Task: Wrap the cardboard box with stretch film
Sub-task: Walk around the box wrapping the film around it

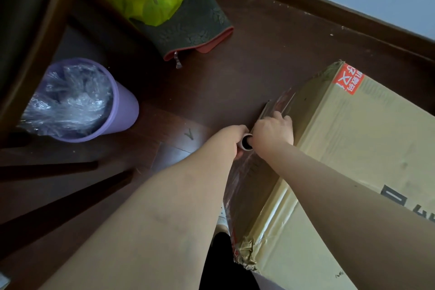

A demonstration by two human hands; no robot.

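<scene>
A purple waste bin [94, 101] lined with clear plastic stands on the dark floor, well apart from the work. The left hand [236, 136] curls round the near end of the stretch film roll [246, 143]; the right hand [270, 132] grips it just beyond, against the cardboard box [348, 153] on the floor at right. Film [249, 186] covers one side face only and the top is bare, so most of the wrapping seems left to do

Against the left side of the large brown cardboard box [353, 148], the left hand [236, 140] grips the cardboard-cored roll of clear stretch film [246, 142]. The right hand [273, 132] curls over it. A lilac plastic bin [124, 110] stands well left of the box.
</scene>
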